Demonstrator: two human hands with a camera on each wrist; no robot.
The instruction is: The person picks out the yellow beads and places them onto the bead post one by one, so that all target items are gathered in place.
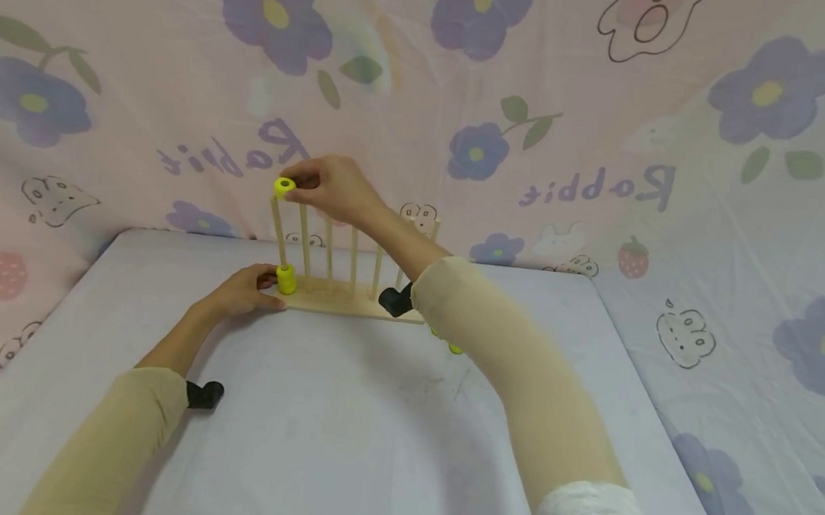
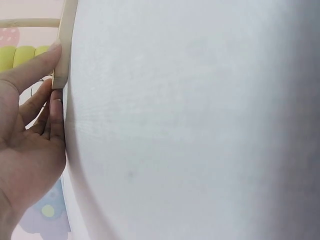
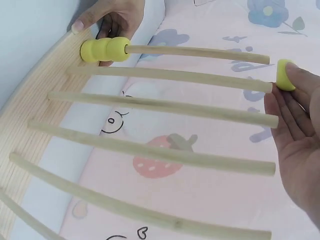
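Observation:
My right hand pinches a yellow bead between thumb and fingers, at the top of the leftmost wooden peg. In the right wrist view the held bead appears just apart from that peg's tip. Three yellow beads sit stacked at the foot of the same peg. Several bare pegs rise in a row from the wooden base. My left hand grips the base's left end, its thumb on the base and its fingers curled about the end.
More yellow beads lie on the white-covered table, partly hidden behind my right sleeve. A floral printed cloth hangs directly behind the rack. Each wrist carries a black mount.

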